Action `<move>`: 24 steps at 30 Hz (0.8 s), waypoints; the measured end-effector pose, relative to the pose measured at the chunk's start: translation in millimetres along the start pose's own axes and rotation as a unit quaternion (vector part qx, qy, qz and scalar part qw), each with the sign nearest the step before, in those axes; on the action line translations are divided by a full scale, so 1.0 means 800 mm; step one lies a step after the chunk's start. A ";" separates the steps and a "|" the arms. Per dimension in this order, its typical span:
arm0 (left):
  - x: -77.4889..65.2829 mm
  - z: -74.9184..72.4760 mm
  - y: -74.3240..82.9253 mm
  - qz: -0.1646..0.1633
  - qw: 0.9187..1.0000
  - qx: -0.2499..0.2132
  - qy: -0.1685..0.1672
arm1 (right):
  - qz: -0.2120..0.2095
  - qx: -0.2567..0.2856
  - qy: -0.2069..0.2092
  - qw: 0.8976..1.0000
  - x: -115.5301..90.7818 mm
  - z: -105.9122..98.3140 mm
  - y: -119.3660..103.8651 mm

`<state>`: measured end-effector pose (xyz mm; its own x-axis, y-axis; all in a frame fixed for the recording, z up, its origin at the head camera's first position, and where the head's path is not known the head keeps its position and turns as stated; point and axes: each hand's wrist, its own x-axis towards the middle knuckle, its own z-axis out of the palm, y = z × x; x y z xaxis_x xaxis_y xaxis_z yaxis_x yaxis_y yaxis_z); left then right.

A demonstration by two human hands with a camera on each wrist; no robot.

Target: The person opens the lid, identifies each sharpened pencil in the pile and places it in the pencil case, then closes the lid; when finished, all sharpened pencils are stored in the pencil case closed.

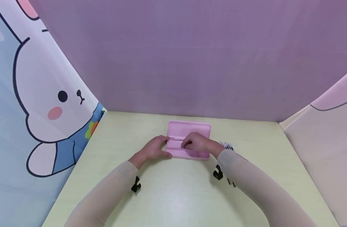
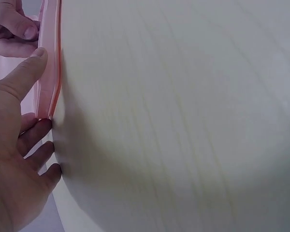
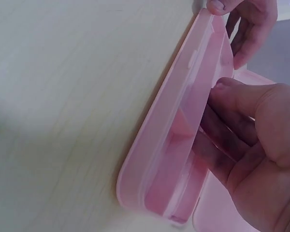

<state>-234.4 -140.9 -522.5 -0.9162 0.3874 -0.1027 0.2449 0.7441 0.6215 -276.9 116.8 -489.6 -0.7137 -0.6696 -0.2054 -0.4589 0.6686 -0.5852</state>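
A pink pencil case (image 1: 181, 153) lies with its lid (image 1: 187, 128) raised at the far middle of the table. My left hand (image 1: 154, 148) grips its left end, thumb (image 2: 28, 72) along the front wall and fingers around the corner. Inside, my right hand (image 1: 197, 142) dips curled fingers into the rear compartment, behind the long divider (image 3: 198, 104). A thin dark line shows beside those fingertips in the head view. The tips are hidden in the right wrist view, so I cannot tell what they hold.
Several slim pens (image 1: 227, 145) lie side by side to the right of the case, partly covered by my right forearm. A short cross wall (image 3: 182, 123) splits the front compartment. A purple backdrop (image 1: 190, 78) rises behind the pale table (image 1: 173, 189), with printed cloth at both sides.
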 end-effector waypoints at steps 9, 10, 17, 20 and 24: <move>-0.001 0.001 0.000 -0.004 1.000 0.005 -0.002 | -0.038 0.019 0.012 0.999 -0.022 -0.014 0.004; -0.001 0.001 0.000 -0.003 1.000 0.009 -0.002 | -0.043 0.025 0.015 0.999 -0.026 -0.017 0.005; -0.002 0.003 -0.002 0.001 1.000 0.008 0.004 | -0.045 0.105 0.031 0.993 -0.065 -0.042 0.015; -0.003 0.003 -0.003 0.001 1.000 0.009 0.004 | -0.009 0.124 0.045 0.991 -0.091 -0.053 0.024; -0.003 0.004 -0.004 0.004 1.000 0.013 0.005 | 0.044 0.125 0.076 0.988 -0.124 -0.062 0.048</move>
<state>-232.1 -142.4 -527.0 -0.9175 0.3873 -0.0904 0.2597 0.7557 0.6012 -250.4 224.7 -452.5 -0.8256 -0.5425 -0.1553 -0.2590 0.6088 -0.7498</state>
